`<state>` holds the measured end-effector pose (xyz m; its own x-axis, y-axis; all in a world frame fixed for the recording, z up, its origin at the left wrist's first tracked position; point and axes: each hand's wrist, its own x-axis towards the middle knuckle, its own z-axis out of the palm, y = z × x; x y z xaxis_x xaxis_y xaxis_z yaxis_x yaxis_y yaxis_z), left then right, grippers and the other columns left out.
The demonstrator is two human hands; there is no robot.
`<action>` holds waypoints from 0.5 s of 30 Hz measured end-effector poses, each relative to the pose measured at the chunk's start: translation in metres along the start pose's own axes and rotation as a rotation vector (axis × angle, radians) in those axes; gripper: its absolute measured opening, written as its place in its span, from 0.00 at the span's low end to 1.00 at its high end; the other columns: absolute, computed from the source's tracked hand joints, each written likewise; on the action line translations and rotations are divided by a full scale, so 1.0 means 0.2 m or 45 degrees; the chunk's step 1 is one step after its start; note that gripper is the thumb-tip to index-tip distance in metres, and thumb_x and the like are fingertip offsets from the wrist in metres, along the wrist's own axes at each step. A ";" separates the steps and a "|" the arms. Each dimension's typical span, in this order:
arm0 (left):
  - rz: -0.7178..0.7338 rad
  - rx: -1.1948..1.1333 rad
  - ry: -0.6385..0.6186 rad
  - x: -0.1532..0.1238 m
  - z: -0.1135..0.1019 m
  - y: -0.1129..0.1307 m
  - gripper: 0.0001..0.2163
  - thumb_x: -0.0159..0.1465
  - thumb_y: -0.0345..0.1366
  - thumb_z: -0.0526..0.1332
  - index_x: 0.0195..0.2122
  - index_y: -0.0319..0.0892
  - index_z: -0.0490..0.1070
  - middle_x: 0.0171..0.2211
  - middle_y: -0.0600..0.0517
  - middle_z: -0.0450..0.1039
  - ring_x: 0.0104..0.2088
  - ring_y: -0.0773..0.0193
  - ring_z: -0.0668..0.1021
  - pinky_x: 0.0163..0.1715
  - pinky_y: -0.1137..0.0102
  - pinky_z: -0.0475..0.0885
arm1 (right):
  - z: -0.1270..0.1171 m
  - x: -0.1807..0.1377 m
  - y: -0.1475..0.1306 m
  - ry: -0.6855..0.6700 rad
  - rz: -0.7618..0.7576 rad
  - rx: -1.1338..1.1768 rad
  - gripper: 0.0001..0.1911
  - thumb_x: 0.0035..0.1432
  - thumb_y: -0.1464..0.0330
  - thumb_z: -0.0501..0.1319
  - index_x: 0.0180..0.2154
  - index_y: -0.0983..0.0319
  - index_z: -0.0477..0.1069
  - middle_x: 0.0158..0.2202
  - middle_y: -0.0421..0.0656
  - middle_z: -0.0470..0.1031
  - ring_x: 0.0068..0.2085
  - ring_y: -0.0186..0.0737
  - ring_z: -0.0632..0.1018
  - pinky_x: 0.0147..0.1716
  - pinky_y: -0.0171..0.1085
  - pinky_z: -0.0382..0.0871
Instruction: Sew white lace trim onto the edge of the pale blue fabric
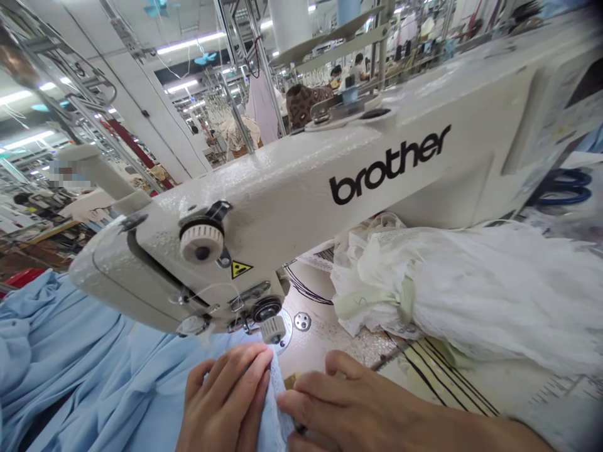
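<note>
Light blue fabric (pixel 155 376) lies under the head of a white sewing machine (pixel 282 194) and spreads to the left. A strip of white lace trim (pixel 277 389) runs along its right edge, up to the presser area. My left hand (pixel 228 398) presses on the blue fabric, fingers together and bent, their tips at the lace just in front of the machine's needle area. Its thumb is hidden. On the other side, my right hand (pixel 339 402) pinches the lace edge between thumb and fingers. The needle itself is hard to make out.
A bundle of white lace (pixel 471 282), tied with a pale green strip, lies right of the hands. Dark cords (pixel 452 370) cross the bed near it. Blue-handled scissors (pixel 565 187) lie at the far right. Thread cones (pixel 289 28) stand above; workers sit behind.
</note>
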<state>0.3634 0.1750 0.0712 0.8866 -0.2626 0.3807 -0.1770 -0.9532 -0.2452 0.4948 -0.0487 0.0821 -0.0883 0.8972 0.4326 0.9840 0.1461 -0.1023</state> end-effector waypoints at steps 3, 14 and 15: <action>0.031 0.038 0.009 0.03 -0.01 0.01 0.15 0.65 0.29 0.54 0.53 0.43 0.68 0.49 0.53 0.76 0.50 0.70 0.74 0.45 0.70 0.61 | 0.00 0.01 0.00 -0.071 -0.011 0.033 0.08 0.71 0.68 0.51 0.44 0.59 0.68 0.51 0.36 0.73 0.50 0.38 0.71 0.43 0.41 0.64; 0.027 0.005 0.048 0.04 0.00 0.00 0.13 0.66 0.29 0.55 0.51 0.41 0.68 0.48 0.50 0.76 0.51 0.68 0.75 0.51 0.69 0.63 | -0.01 0.07 0.07 -0.160 -0.077 0.020 0.06 0.69 0.67 0.54 0.39 0.61 0.65 0.43 0.38 0.72 0.41 0.38 0.70 0.41 0.41 0.60; 0.028 -0.020 0.031 0.02 0.00 -0.01 0.13 0.66 0.30 0.56 0.51 0.42 0.68 0.49 0.52 0.76 0.51 0.69 0.75 0.51 0.71 0.64 | 0.00 0.06 0.08 -0.153 -0.090 0.017 0.06 0.69 0.67 0.54 0.39 0.61 0.65 0.42 0.38 0.71 0.40 0.37 0.69 0.41 0.41 0.60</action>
<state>0.3681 0.1747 0.0729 0.8718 -0.2870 0.3970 -0.2034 -0.9493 -0.2397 0.5088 -0.0353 0.0863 -0.1763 0.9278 0.3288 0.9726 0.2157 -0.0872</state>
